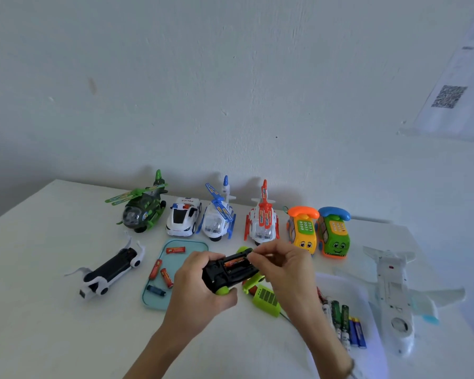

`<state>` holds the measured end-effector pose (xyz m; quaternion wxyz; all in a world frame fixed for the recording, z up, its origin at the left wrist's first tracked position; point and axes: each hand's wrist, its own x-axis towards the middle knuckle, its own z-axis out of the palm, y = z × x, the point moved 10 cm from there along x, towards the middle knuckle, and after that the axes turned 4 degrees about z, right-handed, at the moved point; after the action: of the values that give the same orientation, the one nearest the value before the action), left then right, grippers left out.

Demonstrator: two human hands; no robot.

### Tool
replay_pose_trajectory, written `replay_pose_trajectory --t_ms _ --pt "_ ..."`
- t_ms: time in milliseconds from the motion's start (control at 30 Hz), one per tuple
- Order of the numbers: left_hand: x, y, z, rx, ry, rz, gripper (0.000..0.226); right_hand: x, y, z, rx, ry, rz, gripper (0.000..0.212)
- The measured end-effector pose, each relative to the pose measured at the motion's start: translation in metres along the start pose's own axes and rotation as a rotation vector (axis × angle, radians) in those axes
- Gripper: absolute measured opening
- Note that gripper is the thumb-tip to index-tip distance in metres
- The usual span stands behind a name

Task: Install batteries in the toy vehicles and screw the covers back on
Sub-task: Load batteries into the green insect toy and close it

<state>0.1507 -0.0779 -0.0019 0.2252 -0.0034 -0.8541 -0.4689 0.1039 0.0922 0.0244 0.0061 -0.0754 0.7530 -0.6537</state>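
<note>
Black car (231, 272) upside down, held above table (52, 337); battery (234, 262) in open bay. Left hand (195, 285) grips chassis; right hand (279, 265) pinches at bay end, probably seating the cell. Next: press flat, fit cover, possibly green piece (266, 299).

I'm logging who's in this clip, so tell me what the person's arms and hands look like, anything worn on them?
Both forearms are bare, with no sleeves in view. The left hand shows no glove, ring or watch. The right hand is also ungloved; a thin bracelet or band seems to circle the right wrist at the frame's bottom edge, too blurred to identify.
</note>
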Motion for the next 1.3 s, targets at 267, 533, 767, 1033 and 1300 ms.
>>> replay_pose_trajectory --t_ms 267,533,767,1033,1300 --pt "0.008 0.035 -0.020 0.033 0.092 0.201 0.049 -0.003 -0.026 0.017 0.160 -0.013 -0.014 0.026" --pt "0.007 0.053 -0.032 0.019 0.136 0.304 0.046 -0.009 -0.034 0.003 0.183 0.135 -0.057 0.015" --pt "0.004 0.057 -0.035 -0.010 0.156 0.338 0.046 -0.020 -0.040 0.003 0.042 0.233 -0.136 0.017" --pt "0.000 0.061 -0.045 -0.024 0.215 0.386 0.046 -0.044 -0.067 0.017 -0.411 0.382 -0.574 0.029" --pt "0.003 0.027 -0.046 -0.010 0.205 0.186 0.042 0.000 -0.004 -0.015 -0.138 0.158 -0.194 0.019"
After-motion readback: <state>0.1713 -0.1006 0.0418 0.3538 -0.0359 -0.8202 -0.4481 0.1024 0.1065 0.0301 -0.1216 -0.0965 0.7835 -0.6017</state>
